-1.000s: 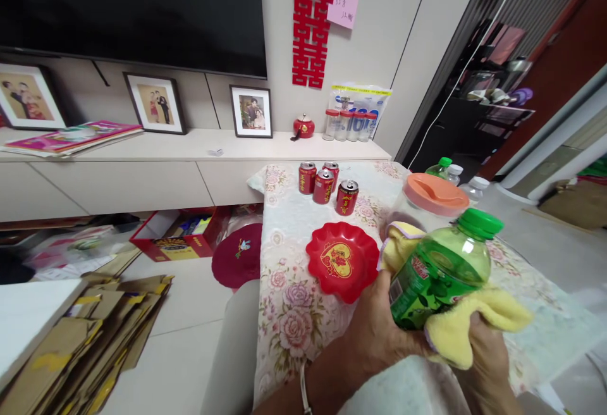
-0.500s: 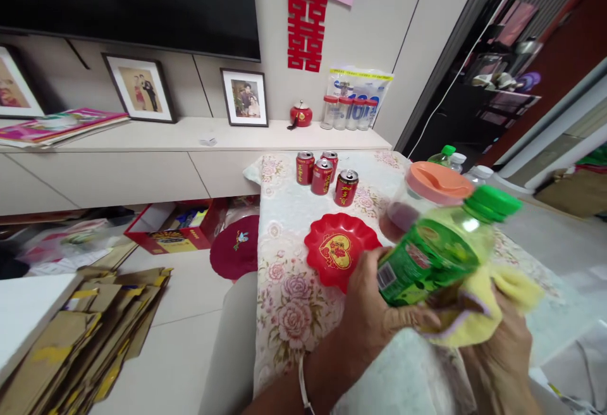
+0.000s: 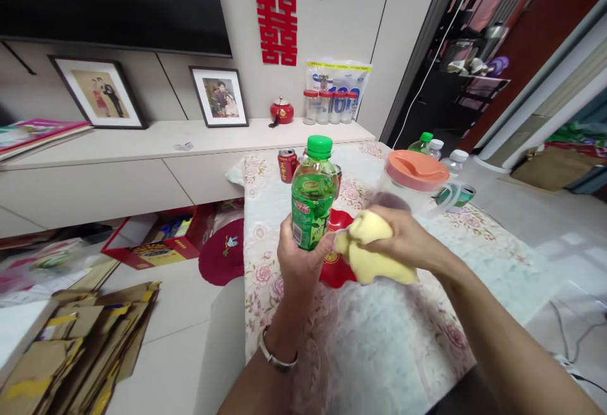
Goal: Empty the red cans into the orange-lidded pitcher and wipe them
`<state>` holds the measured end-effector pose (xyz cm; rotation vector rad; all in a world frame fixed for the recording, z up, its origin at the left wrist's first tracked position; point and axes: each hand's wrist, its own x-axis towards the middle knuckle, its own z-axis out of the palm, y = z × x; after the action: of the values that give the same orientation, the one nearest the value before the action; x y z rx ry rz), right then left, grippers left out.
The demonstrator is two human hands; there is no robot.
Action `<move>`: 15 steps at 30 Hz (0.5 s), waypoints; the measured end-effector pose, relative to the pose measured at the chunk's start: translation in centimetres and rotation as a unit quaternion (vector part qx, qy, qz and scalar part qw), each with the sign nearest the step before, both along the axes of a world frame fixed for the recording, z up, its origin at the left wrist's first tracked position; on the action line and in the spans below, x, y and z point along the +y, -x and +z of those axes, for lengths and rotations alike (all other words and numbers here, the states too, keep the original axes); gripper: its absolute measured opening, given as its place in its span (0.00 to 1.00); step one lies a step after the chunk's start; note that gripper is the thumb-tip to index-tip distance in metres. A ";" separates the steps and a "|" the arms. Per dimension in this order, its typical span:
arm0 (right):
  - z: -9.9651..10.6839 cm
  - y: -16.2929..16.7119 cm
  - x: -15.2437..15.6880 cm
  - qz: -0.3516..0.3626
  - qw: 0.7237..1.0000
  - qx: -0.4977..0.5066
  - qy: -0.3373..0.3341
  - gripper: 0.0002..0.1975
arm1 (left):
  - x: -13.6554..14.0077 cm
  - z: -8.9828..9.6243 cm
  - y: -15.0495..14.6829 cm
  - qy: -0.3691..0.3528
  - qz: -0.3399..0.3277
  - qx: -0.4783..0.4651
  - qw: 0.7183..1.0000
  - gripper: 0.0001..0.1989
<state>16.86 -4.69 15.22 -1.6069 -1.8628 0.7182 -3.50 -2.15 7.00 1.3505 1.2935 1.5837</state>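
Note:
My left hand [image 3: 303, 263] is wrapped round the lower part of a green drink bottle [image 3: 313, 197] with a green cap, holding it upright. My right hand [image 3: 403, 235] grips a bunched yellow cloth [image 3: 379, 250], just right of the bottle. Beneath the bottle and cloth lies a red scalloped plate [image 3: 342, 220], partly covered by both hands. Behind the bottle are red drink cans, mostly hidden, with one can [image 3: 287, 166] showing at its left. A clear pitcher with an orange lid [image 3: 418, 169] stands beyond my right hand.
A floral cloth covers the table [image 3: 389, 333]. More bottles [image 3: 455, 162] and a green can [image 3: 465, 194] stand at the right. Behind the table, a low cabinet [image 3: 161, 138] bears framed photos, a red pot [image 3: 281, 111] and lidded jars [image 3: 331, 107]. Flattened cardboard [image 3: 71, 345] lies on the floor at left.
The bottle has moved left and turned from tilted to upright. My right hand has come away from the bottle's underside to its right side with the cloth. The view has shifted right.

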 end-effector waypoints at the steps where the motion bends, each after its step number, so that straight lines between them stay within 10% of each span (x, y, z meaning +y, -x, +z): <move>1: -0.4 0.6 0.7 0.023 0.999 -0.034 0.004 0.07 | 0.1 -0.1 0.0 0.003 0.006 -0.004 1.000 0.30; 11: -6.3 5.3 3.3 0.102 0.953 -0.275 0.071 0.30 | 1.5 -0.9 0.1 0.031 0.032 -0.026 0.999 0.26; 15: -6.4 4.9 3.3 0.085 0.952 -0.280 0.084 0.24 | 1.9 -1.3 0.2 0.040 0.043 -0.023 0.998 0.25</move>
<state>11.93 -1.42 8.84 -1.9213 -2.4197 0.5336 -3.72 -0.29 5.75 1.2176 1.3881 1.5941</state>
